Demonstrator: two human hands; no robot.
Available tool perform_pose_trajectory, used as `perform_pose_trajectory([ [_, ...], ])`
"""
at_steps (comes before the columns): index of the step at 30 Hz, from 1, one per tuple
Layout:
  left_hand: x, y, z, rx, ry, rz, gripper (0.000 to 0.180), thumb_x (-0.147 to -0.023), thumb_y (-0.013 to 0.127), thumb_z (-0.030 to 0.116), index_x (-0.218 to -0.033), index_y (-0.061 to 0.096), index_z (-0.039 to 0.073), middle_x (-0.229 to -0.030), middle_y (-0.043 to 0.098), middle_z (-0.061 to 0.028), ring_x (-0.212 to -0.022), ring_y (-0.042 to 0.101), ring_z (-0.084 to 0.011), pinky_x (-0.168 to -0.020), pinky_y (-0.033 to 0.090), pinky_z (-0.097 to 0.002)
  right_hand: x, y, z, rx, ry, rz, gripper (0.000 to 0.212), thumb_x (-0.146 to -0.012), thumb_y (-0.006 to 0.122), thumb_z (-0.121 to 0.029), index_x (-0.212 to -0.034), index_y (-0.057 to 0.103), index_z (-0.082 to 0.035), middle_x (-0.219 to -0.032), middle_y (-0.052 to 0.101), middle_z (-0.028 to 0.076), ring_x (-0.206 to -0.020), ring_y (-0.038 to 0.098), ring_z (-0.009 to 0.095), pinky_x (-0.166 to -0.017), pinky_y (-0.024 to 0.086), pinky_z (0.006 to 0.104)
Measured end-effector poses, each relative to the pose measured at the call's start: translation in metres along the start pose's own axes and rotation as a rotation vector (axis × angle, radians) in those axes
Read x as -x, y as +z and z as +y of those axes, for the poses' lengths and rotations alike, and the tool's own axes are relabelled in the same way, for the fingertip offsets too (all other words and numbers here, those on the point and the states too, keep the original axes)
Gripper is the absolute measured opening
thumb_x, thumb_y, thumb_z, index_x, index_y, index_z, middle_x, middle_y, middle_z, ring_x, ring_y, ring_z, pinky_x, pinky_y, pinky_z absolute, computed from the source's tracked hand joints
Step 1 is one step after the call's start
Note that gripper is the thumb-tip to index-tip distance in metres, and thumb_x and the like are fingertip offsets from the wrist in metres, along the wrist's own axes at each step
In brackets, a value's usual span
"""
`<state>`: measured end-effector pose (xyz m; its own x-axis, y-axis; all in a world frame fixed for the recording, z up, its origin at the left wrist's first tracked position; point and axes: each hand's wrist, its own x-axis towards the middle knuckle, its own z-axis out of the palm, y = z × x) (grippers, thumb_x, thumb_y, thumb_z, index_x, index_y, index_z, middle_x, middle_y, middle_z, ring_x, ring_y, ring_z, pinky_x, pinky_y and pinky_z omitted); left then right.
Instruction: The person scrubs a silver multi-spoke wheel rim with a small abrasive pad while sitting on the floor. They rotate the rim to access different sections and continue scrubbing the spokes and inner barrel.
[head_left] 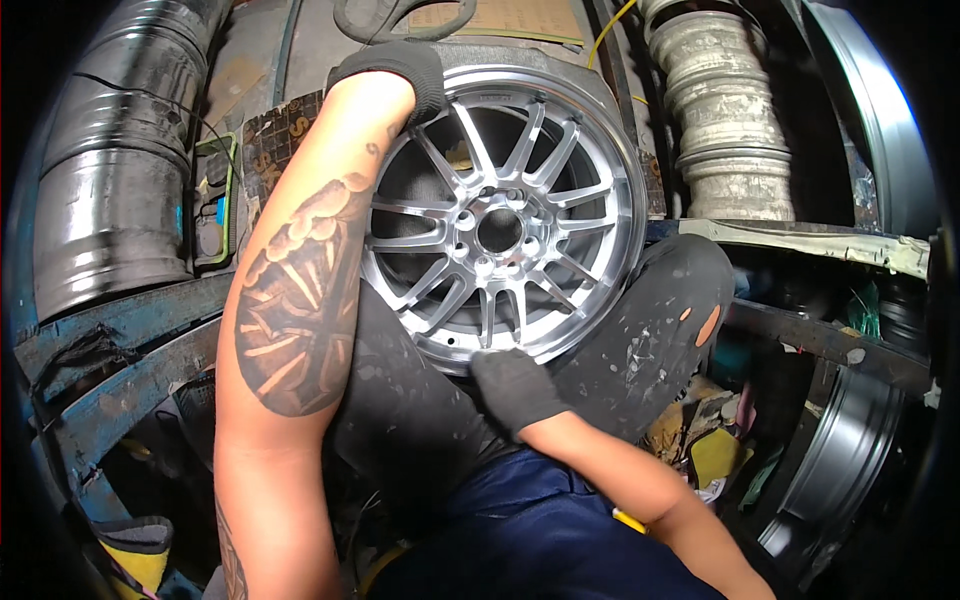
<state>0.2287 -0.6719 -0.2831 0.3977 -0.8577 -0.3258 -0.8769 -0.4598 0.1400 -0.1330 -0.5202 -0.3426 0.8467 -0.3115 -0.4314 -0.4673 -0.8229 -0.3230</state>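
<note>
A silver multi-spoke alloy wheel rim (500,232) lies face up between my knees, its polished lip catching the light. My left hand (402,82), in a dark knit glove, is against the rim's far left edge; its fingers are hidden behind the wrist and the cuff. My right hand (512,388), also gloved in dark cloth, is closed at the near edge, with its fingers curled onto the lip. Neither hand covers the hub bore or the bolt holes.
Stacked metal wheel barrels (115,190) stand at the left, with dull, pale ones (725,110) at the far right. A blue metal frame (130,385) runs along the left. Another rim (835,465) sits low on the right. A black hose loop (405,20) lies at the far side.
</note>
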Motion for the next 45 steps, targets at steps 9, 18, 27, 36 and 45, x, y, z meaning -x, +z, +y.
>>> perform_pose_trajectory([
  [9, 0.009, -0.007, 0.005, 0.033, 0.039, 0.005, 0.034, -0.085, 0.067, 0.022, -0.111, 0.078, 0.003, -0.109, 0.074, -0.0249, -0.103, 0.074, -0.0376, -0.092, 0.058, -0.0444, 0.010, -0.007, 0.019, -0.020, 0.182, -0.155, 0.018, -0.097, 0.054, -0.015, -0.109, 0.064, -0.007, -0.100, 0.071, 0.017, -0.098, 0.070, 0.035, -0.087, 0.056, 0.0475],
  [18, 0.009, -0.007, 0.000, 0.032, 0.048, -0.041, 0.037, -0.086, 0.067, 0.025, -0.116, 0.077, 0.006, -0.115, 0.074, -0.0229, -0.107, 0.074, -0.0368, -0.094, 0.058, -0.0442, 0.006, -0.021, 0.025, 0.134, 0.210, -0.282, 0.020, -0.095, 0.056, -0.019, -0.103, 0.069, -0.005, -0.098, 0.074, 0.018, -0.092, 0.073, 0.034, -0.079, 0.059, 0.0439],
  [27, 0.010, -0.013, -0.002, 0.092, 0.081, -0.100, 0.048, -0.089, 0.064, 0.034, -0.128, 0.073, 0.008, -0.130, 0.070, -0.0220, -0.117, 0.071, -0.0384, -0.100, 0.056, -0.0456, 0.011, -0.018, 0.042, 0.131, 0.049, -0.234, 0.021, -0.098, 0.055, -0.022, -0.104, 0.066, -0.006, -0.102, 0.074, 0.017, -0.096, 0.073, 0.032, -0.088, 0.056, 0.0462],
  [36, 0.005, -0.009, -0.003, 0.034, 0.108, -0.037, 0.039, -0.084, 0.067, 0.024, -0.118, 0.077, 0.008, -0.113, 0.074, -0.0222, -0.103, 0.074, -0.0375, -0.092, 0.058, -0.0447, 0.003, -0.053, 0.058, -0.404, 0.028, -0.142, 0.039, -0.093, 0.065, -0.012, -0.131, 0.070, -0.013, -0.119, 0.073, 0.018, -0.104, 0.072, 0.036, -0.093, 0.057, 0.0427],
  [45, -0.008, 0.009, 0.001, 0.049, 0.092, 0.035, 0.035, -0.084, 0.066, 0.022, -0.114, 0.078, 0.009, -0.108, 0.076, -0.0216, -0.099, 0.076, -0.0357, -0.090, 0.058, -0.0433, 0.020, -0.076, 0.054, -1.286, 0.264, -0.075, 0.028, -0.099, 0.072, -0.021, -0.108, 0.076, 0.006, -0.094, 0.075, 0.004, -0.087, 0.069, 0.010, -0.079, 0.054, 0.0273],
])
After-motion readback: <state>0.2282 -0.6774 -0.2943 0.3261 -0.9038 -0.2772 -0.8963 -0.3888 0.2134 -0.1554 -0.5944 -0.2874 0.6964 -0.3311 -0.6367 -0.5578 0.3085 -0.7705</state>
